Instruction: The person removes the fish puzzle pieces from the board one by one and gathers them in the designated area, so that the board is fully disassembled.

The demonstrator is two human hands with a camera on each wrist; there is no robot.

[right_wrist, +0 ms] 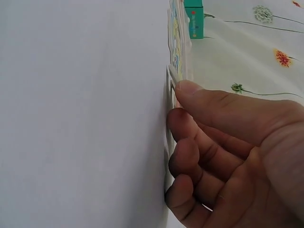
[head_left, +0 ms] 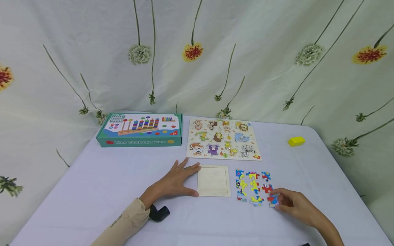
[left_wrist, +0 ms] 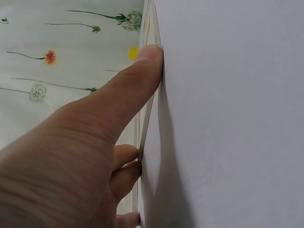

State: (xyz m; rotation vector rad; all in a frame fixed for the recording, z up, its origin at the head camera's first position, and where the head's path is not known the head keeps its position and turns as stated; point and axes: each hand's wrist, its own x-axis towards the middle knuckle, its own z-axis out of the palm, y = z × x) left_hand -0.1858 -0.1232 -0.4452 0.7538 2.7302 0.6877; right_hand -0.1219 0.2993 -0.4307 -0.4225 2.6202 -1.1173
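A square wooden puzzle tray (head_left: 213, 181) lies flat on the table with its inside bare. My left hand (head_left: 176, 179) rests at the tray's left side, fingers spread, thumb at the lower corner and fingertips at the upper one. To the tray's right, colourful jigsaw pieces (head_left: 254, 186) lie in loose columns. My right hand (head_left: 293, 205) pinches a blue and red jigsaw piece (head_left: 272, 200) at the bottom of the right column. In the right wrist view, the thumb lies on that tilted piece (right_wrist: 175, 75) while the other fingers curl close to the cloth.
Behind the tray lies an animal peg puzzle board (head_left: 223, 139). A green ring game box (head_left: 139, 130) stands at the back left. A yellow block (head_left: 296, 141) sits at the back right. White cloth covers the table (head_left: 172, 229), and a flowered curtain (head_left: 261, 68) hangs behind it.
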